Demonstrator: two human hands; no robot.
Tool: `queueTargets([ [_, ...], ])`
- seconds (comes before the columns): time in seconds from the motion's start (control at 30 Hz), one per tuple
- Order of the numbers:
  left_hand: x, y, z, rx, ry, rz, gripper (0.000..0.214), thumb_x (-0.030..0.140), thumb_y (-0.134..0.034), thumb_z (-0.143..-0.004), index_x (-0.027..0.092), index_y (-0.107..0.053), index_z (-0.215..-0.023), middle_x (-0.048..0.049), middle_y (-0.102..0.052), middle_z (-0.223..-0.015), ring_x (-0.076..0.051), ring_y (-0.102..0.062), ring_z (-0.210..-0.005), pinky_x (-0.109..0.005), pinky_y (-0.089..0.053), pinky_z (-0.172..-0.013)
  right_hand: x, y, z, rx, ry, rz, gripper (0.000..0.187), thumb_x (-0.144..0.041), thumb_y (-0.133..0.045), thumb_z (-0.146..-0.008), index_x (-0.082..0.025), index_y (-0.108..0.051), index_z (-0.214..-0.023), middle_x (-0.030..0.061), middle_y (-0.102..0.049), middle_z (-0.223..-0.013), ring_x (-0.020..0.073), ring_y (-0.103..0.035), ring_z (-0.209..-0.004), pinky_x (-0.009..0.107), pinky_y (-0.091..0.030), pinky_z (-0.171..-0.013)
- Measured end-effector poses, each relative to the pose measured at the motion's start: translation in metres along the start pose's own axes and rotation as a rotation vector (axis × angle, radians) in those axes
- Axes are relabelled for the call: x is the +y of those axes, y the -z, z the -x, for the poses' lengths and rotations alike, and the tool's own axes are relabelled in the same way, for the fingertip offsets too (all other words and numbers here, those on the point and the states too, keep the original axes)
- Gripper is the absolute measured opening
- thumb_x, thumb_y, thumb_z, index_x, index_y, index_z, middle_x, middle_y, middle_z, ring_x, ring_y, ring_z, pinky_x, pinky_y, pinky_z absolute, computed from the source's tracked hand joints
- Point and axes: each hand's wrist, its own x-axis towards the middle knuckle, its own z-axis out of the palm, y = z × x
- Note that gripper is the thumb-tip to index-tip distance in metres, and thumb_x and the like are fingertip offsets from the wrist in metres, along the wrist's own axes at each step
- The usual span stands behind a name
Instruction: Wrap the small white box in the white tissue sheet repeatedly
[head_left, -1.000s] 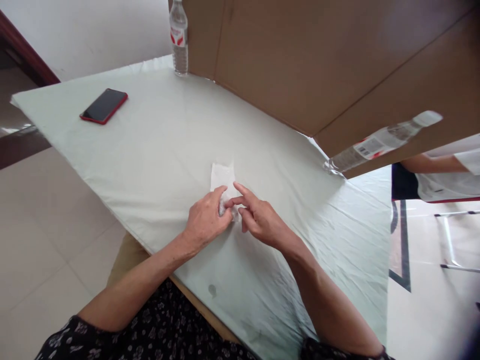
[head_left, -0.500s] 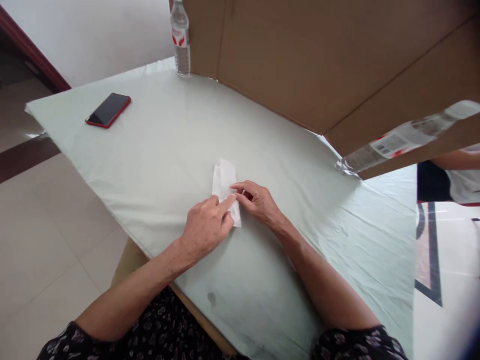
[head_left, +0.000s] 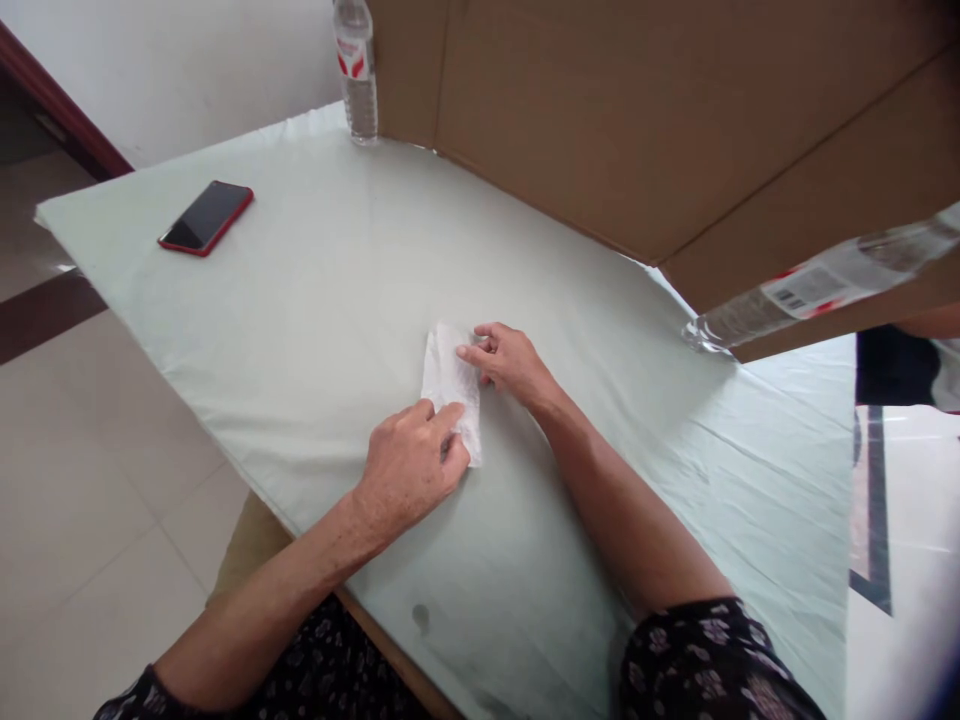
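A white folded paper tissue (head_left: pixel 444 362) lies on the pale green cloth, long and narrow, slightly wrinkled. My left hand (head_left: pixel 409 460) rests over its lower left part, index finger stretched out on the paper. The thumb of that hand is bent by the lower edge, apart from the index finger, and the other fingers curl under, partly hidden. At the tissue's upper right edge, my right hand (head_left: pixel 516 368) has its thumb and index finger apart. Its thumb tip reaches over the paper; the remaining fingers are bent beside the edge.
A phone (head_left: pixel 208 217) in a red case lies at the table's far left. A clear water bottle (head_left: pixel 358 85) stands against the brown cardboard panel (head_left: pixel 555 110), with another bottle (head_left: pixel 810 285) by its right end. The tablecloth (head_left: pixel 315 270) reaches the table edge. Part of a person shows at right.
My right hand has moved up along the tissue's right edge, away from my left index finger, and its fingers have parted. My left hand stays on the lower part.
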Motion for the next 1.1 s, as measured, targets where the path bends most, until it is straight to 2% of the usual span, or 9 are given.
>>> queueTargets([
  [0.1, 0.001, 0.000, 0.000, 0.005, 0.002, -0.002, 0.034, 0.021, -0.048, -0.088, 0.022, -0.073, -0.111, -0.0044, -0.067, -0.082, -0.018, -0.059, -0.067, -0.030, -0.048, -0.066, -0.004, -0.006, -0.006, -0.019, 0.023, -0.041, 0.047, -0.045, -0.073, -0.077, -0.016, -0.063, -0.112, -0.0006, -0.061, -0.076, 0.0120, -0.053, -0.056, 0.026, -0.041, -0.050],
  [0.2, 0.002, 0.000, 0.001, 0.019, 0.003, -0.010, 0.032, 0.020, -0.050, -0.088, 0.022, -0.073, -0.110, -0.0044, -0.067, -0.083, -0.017, -0.059, -0.067, -0.029, -0.049, -0.067, -0.002, -0.011, -0.007, -0.012, 0.053, -0.087, 0.032, -0.040, -0.075, -0.070, -0.018, -0.065, -0.090, -0.0021, -0.058, -0.071, 0.0124, -0.051, -0.062, 0.025, -0.039, -0.052],
  [0.3, 0.002, 0.000, 0.001, 0.009, 0.025, -0.002, 0.032, 0.020, -0.051, -0.087, 0.022, -0.073, -0.111, -0.0040, -0.067, -0.083, -0.016, -0.058, -0.066, -0.029, -0.049, -0.069, -0.002, -0.013, -0.006, -0.105, 0.062, -0.250, 0.028, -0.042, -0.076, -0.066, -0.018, -0.065, -0.075, -0.0012, -0.061, -0.071, 0.0135, -0.053, -0.065, 0.026, -0.041, -0.056],
  [0.4, 0.001, 0.000, 0.001, -0.005, 0.060, 0.042, 0.033, 0.021, -0.052, -0.088, 0.022, -0.072, -0.114, -0.0035, -0.067, -0.085, -0.016, -0.059, -0.068, -0.029, -0.050, -0.070, -0.004, -0.014, -0.003, -0.152, 0.060, -0.429, 0.032, -0.048, -0.079, -0.065, -0.019, -0.070, -0.075, -0.0007, -0.065, -0.070, 0.0150, -0.057, -0.066, 0.028, -0.046, -0.060],
  [0.57, 0.001, 0.000, 0.000, -0.017, 0.101, 0.093, 0.033, 0.021, -0.053, -0.088, 0.024, -0.073, -0.113, -0.0024, -0.065, -0.084, -0.016, -0.060, -0.070, -0.028, -0.049, -0.071, -0.009, -0.012, 0.008, -0.155, 0.111, -0.536, 0.030, -0.047, -0.083, -0.066, -0.020, -0.076, -0.077, -0.0001, -0.070, -0.076, 0.0151, -0.061, -0.070, 0.029, -0.051, -0.068],
  [0.73, 0.002, 0.001, 0.000, -0.006, 0.126, 0.115, 0.030, 0.020, -0.053, -0.088, 0.022, -0.073, -0.110, -0.0029, -0.064, -0.083, -0.018, -0.062, -0.074, -0.031, -0.048, -0.074, -0.016, -0.008, 0.033, -0.139, 0.172, -0.478, 0.029, -0.049, -0.078, -0.075, -0.021, -0.070, -0.071, -0.0009, -0.063, -0.071, 0.0146, -0.055, -0.068, 0.030, -0.048, -0.066],
  [0.9, 0.001, -0.005, 0.003, 0.075, 0.168, 0.205, 0.026, 0.020, -0.058, -0.086, 0.020, -0.065, -0.112, -0.0001, -0.063, -0.080, -0.018, -0.063, -0.076, -0.031, -0.049, -0.077, -0.022, -0.004, 0.062, -0.092, 0.245, -0.383, 0.031, -0.047, -0.073, -0.082, -0.020, -0.066, -0.067, -0.0018, -0.055, -0.066, 0.0138, -0.051, -0.066, 0.029, -0.045, -0.065],
  [1.0, -0.001, -0.011, 0.006, 0.141, 0.247, 0.258, 0.023, 0.023, -0.062, -0.084, 0.021, -0.057, -0.107, 0.0019, -0.061, -0.079, -0.017, -0.063, -0.075, -0.031, -0.051, -0.077, -0.024, -0.004, 0.075, -0.075, 0.280, -0.299, 0.034, -0.053, -0.070, -0.085, -0.021, -0.070, -0.073, 0.0003, -0.063, -0.071, 0.0167, -0.059, -0.070, 0.032, -0.049, -0.069],
  [1.1, -0.006, -0.018, 0.007, 0.243, 0.242, 0.274, 0.030, 0.026, -0.066, -0.082, 0.021, -0.054, -0.109, -0.0013, -0.064, -0.090, -0.020, -0.065, -0.083, -0.034, -0.053, -0.081, -0.021, -0.006, 0.085, -0.067, 0.369, -0.245, 0.033, -0.054, -0.068, -0.088, -0.023, -0.078, -0.084, 0.0033, -0.075, -0.087, 0.0210, -0.069, -0.083, 0.035, -0.055, -0.079],
])
